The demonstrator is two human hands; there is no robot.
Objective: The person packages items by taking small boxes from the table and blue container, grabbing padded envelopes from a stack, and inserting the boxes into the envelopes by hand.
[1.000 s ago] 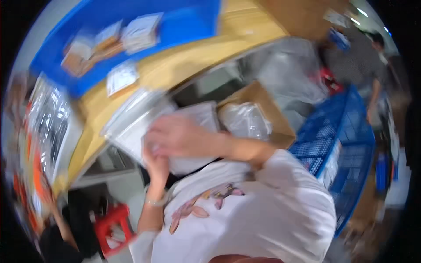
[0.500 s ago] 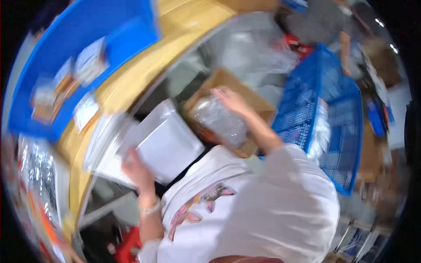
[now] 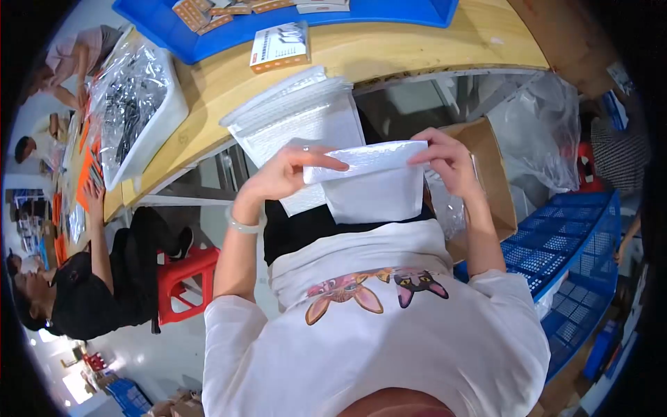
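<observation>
A white padded envelope (image 3: pixel 375 198) lies over my lap, its upper edge a shiny strip that looks folded over. My left hand (image 3: pixel 288 170) pinches the left end of this strip, fingers laid across the front. At the right end, the fingertips of my right hand (image 3: pixel 448 161) grip the same strip. Behind my left hand, a stack of white bubble mailers (image 3: pixel 299 125) leans from the table edge toward my lap. Whether the envelope has anything inside cannot be seen.
An orange-and-white box (image 3: pixel 280 48) sits on the wooden table (image 3: pixel 431 52), near a blue tray (image 3: pixel 389 10) of similar boxes. Right of me are a cardboard box (image 3: pixel 499 181) with clear plastic and blue baskets (image 3: pixel 556 229). Left, a white tub (image 3: pixel 170 101) and a seated person (image 3: pixel 83 292).
My right hand has left the clear plastic in the cardboard box and now grips the envelope. My left hand holds its other end. The view has turned and sharpened.
</observation>
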